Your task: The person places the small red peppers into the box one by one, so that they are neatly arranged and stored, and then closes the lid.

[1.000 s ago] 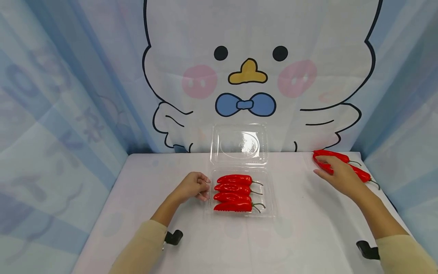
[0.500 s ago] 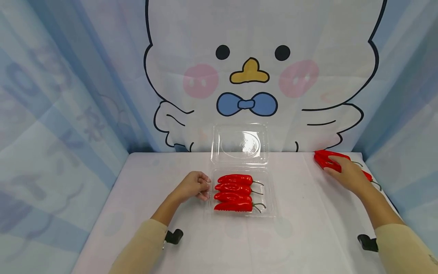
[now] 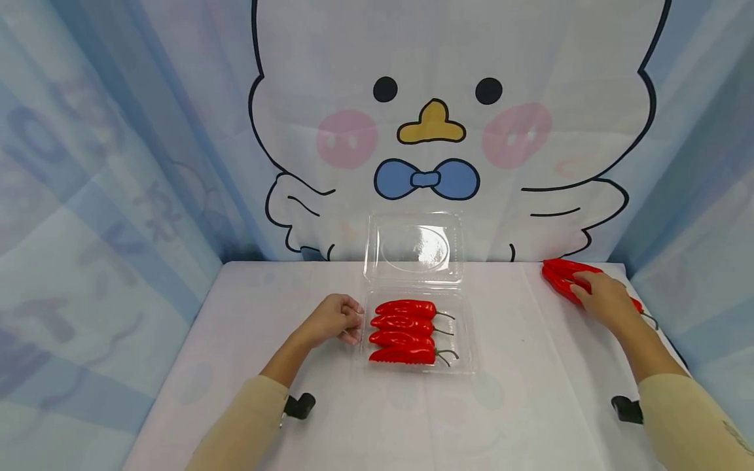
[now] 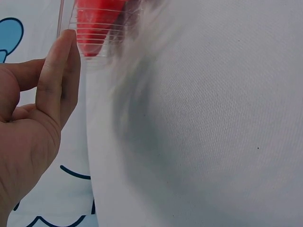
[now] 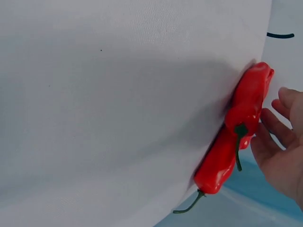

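Several red chili peppers (image 3: 406, 324) lie side by side in the base of a clear plastic clamshell box (image 3: 463, 307), their green stems pointing right. Its lid (image 3: 377, 248) stands raised at the back. My left hand (image 3: 334, 320) is at the box's left side; in the left wrist view its straight fingertips touch the ridged wall. At the far right table corner, my right hand (image 3: 608, 301) lies over more red peppers (image 3: 556, 281). The right wrist view shows its fingers (image 5: 272, 127), loosely bent, right beside the upper pepper (image 5: 248, 94), which overlaps a lower pepper (image 5: 215, 163).
The white-covered table (image 3: 518, 392) reaches back to a hanging curtain (image 3: 436, 39) with a cartoon bird. Blue curtains (image 3: 88, 229) flank both sides. The right-hand peppers lie close to the table's back and right edges. Dark camera mounts (image 3: 300, 407) sit at both wrists.
My right hand has shifted slightly right over the corner peppers, and the near pepper has moved back against the other. My left hand and the box have stayed in place.
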Tool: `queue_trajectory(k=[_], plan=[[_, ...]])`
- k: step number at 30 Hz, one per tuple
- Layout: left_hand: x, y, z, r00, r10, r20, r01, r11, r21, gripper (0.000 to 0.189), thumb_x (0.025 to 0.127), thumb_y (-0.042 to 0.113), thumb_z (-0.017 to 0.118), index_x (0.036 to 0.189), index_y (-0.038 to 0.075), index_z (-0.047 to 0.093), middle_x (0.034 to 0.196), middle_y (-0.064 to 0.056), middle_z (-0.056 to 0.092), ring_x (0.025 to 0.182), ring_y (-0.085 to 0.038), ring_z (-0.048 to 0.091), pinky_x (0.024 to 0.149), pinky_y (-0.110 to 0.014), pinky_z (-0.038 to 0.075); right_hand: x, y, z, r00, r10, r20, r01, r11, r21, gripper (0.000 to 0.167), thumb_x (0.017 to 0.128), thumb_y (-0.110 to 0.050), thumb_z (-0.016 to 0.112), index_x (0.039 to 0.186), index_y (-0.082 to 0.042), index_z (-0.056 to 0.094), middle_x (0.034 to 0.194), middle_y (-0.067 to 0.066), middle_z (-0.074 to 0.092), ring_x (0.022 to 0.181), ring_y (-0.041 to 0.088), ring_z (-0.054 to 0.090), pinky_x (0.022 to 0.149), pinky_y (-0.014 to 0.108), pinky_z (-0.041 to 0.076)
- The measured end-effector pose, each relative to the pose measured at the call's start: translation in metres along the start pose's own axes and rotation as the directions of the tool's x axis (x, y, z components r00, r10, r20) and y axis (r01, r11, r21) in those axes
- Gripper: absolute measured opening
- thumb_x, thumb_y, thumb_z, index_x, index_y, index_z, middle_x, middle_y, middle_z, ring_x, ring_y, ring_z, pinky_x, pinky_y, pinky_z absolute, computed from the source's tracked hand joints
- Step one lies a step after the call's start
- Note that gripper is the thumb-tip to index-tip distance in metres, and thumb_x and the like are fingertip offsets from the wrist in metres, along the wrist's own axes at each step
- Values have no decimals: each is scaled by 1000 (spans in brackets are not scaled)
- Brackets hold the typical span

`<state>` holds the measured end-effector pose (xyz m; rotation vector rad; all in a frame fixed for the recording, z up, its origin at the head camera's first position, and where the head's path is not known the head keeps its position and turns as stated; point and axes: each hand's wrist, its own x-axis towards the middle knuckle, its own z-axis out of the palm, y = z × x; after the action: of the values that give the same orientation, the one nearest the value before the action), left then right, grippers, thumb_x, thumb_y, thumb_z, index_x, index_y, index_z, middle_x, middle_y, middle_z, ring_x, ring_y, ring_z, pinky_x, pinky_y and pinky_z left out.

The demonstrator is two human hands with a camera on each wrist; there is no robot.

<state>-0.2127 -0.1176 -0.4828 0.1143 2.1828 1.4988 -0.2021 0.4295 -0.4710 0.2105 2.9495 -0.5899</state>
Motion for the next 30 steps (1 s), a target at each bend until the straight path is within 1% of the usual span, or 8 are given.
queue_trajectory(k=[8, 14, 20, 25, 30], plan=[[0, 0, 1, 1000, 0, 6, 0, 1000, 2, 16, 98, 3, 66, 112, -4, 61, 85, -14, 66, 63, -19, 72, 62, -31, 64, 4, 4, 6, 999, -22, -26, 21, 1000, -8, 54, 99, -12, 66, 141, 15, 46, 135, 41, 47, 123, 60, 40, 97, 75, 48], [-1, 1, 0, 1000, 4, 4, -4, 1000, 4, 17, 98, 3, 67, 112, -4, 61, 85, -14, 67, 62, -18, 72, 61, -30, 64, 4, 6, 12, 1000, 2, -25, -2, 1000, 4, 50, 98, -8, 66, 140, 13, 49, 134, 42, 45, 121, 60, 40, 95, 73, 51], [0, -1, 0, 1000, 5, 6, -5, 1000, 9, 17, 98, 4, 67, 113, -4, 61, 85, -14, 67, 63, -18, 72, 62, -30, 64, 2, 7, 16, 999, 2, -37, -2, 1000, 21, 45, 97, -5, 65, 138, 10, 53, 135, 41, 45, 121, 60, 40, 94, 73, 52], [0, -1, 0, 1000, 9, 4, -9, 1000, 9, 17, 98, 3, 67, 112, -4, 61, 84, -15, 67, 62, -19, 72, 61, -30, 64, 0, 7, 18, 1000, 16, -26, -14, 998, 58, 48, 98, -7, 66, 141, 8, 51, 138, 39, 47, 123, 57, 42, 98, 72, 50], [0, 0, 0, 1000, 11, 2, -11, 1000, 6, 16, 98, 3, 67, 112, -4, 61, 84, -15, 66, 61, -19, 72, 61, -30, 64, -2, 5, 19, 999, 28, -38, -25, 995, 94, 51, 98, -7, 66, 142, 8, 45, 135, 39, 48, 120, 56, 46, 99, 69, 51]])
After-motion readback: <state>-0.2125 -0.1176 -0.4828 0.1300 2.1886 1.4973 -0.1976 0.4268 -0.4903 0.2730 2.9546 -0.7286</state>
